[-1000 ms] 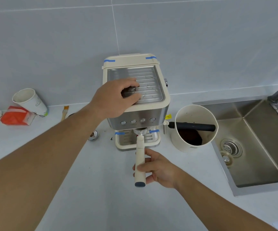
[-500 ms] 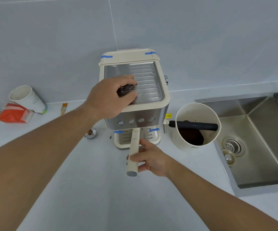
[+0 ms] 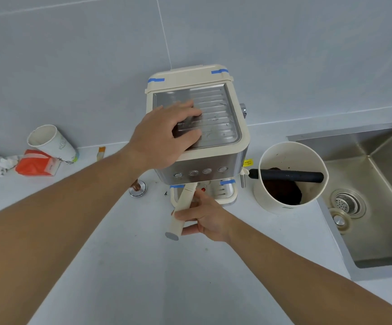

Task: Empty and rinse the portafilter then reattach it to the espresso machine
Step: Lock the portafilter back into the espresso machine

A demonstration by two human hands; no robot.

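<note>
A cream and steel espresso machine (image 3: 216, 158) stands against the tiled wall. My left hand (image 3: 164, 134) lies flat on its top tray, pressing down, fingers spread. The portafilter's cream handle (image 3: 181, 209) sticks out from under the machine's front, slanting toward the lower left; its basket end is hidden beneath the machine. My right hand (image 3: 204, 219) grips that handle near its middle. A cream knock box (image 3: 291, 153) with a black bar and dark coffee grounds inside sits just right of the machine.
A steel sink (image 3: 375, 198) with a drain strainer lies at the right. A small metal tamper (image 3: 137, 188) sits left of the machine. At far left are a tipped paper cup (image 3: 49, 141), an orange packet (image 3: 35, 164), crumpled tissue and a small brush (image 3: 100, 153).
My right hand has swung the portafilter handle from pointing straight at me round to the left. My left hand stays on the machine top.
</note>
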